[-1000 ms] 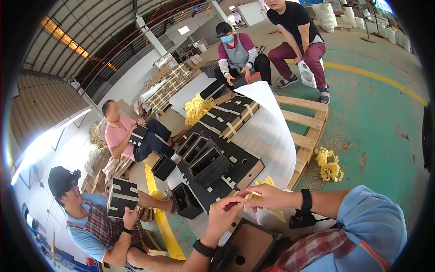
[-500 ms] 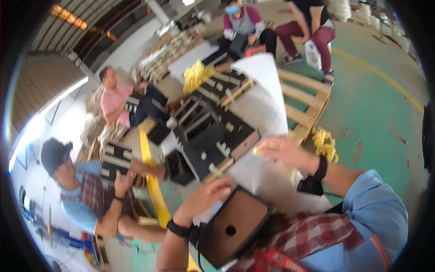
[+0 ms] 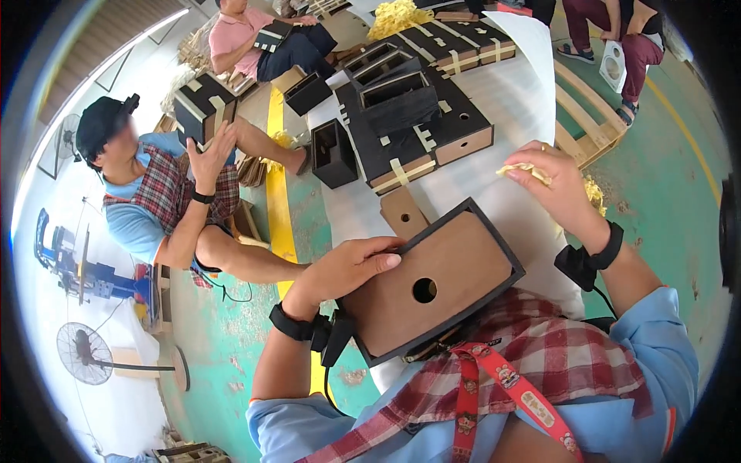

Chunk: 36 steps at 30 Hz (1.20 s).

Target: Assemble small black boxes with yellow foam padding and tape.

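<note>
Box (image 3: 467, 258) lies near, before the checked apron (image 3: 567, 351); left hand (image 3: 340, 270) now clasps its far-left edge, apparently steadying it. Hands, together a second ago, have parted: right hand (image 3: 554, 189) pinches crumpled yellow tape (image 3: 525, 168), farther right, off the box.

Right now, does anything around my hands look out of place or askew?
Just stray scraps: crinkled yellow strips lie tangled on the green floor beyond your right hand, apart from the larger yellow heap behind the black, tape-striped boxes, so they look like loose litter. Nothing looks clearly damaged.
</note>
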Available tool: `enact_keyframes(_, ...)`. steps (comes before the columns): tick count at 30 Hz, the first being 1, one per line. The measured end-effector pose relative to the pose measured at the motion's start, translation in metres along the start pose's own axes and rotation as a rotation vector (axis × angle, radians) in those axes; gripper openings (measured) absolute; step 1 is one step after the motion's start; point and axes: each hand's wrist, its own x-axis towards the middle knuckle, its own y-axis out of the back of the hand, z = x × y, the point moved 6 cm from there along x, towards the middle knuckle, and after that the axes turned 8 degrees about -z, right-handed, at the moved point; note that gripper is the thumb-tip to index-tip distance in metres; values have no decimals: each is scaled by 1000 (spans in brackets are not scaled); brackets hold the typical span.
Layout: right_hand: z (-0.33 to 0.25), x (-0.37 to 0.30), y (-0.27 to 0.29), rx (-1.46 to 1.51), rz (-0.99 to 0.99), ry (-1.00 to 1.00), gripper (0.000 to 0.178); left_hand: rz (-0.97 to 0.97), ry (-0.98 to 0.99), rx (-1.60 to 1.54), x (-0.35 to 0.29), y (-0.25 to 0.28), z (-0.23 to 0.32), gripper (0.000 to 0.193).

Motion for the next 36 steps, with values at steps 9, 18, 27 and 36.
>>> enact_keyframes(9,-87,-16,-57,-150,-546,194,21,215,-107,111,2,4,25,40)
enact_keyframes(18,-103,-21,-109,-146,-694,583,21,-55,-70,133,-17,-18,17,52)
enact_keyframes(27,-101,-19,-119,-125,-824,662,27,-425,-169,150,54,41,-3,56)
enact_keyframes(36,-88,-17,-119,-56,-790,614,23,-357,-309,-4,137,-30,58,22)
